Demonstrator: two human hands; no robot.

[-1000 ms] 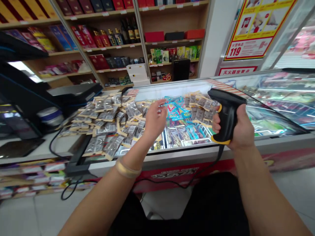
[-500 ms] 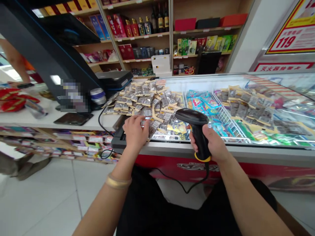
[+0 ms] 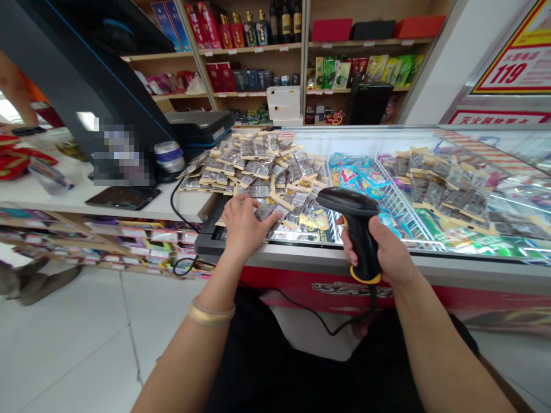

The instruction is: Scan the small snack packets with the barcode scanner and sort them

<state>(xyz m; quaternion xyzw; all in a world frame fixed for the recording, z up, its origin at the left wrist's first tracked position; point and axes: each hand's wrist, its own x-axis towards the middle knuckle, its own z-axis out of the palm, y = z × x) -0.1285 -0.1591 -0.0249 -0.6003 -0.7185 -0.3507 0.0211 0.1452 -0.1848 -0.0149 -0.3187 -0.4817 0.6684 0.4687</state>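
Note:
My right hand (image 3: 394, 249) is wrapped round the handle of a black barcode scanner (image 3: 359, 229) with a yellow ring at its base. The scanner's head points left, above the front edge of the glass-topped chest freezer (image 3: 297, 245). At the left, my left hand (image 3: 245, 223) rests on the near side of a heap of small clear packets (image 3: 258, 166) with tan borders. Its thumb is spread away from the fingers, and one packet (image 3: 267, 209) lies between them, touched by the hand. Whether the fingertips grip it is partly hidden.
Blue packs (image 3: 357, 175) and a wire basket divider (image 3: 400, 201) show beneath the glass. More tan-edged packets (image 3: 447, 183) lie at the right. A counter (image 3: 38, 198) with a dark terminal (image 3: 107, 97) stands left. The scanner's cable (image 3: 301, 307) hangs across my lap. Another person's foot (image 3: 47, 281) is at far left.
My left thumb has spread to the right, across a packet that lay beside it. The scanner in my right hand has shifted slightly right in view; the camera view has shifted too.

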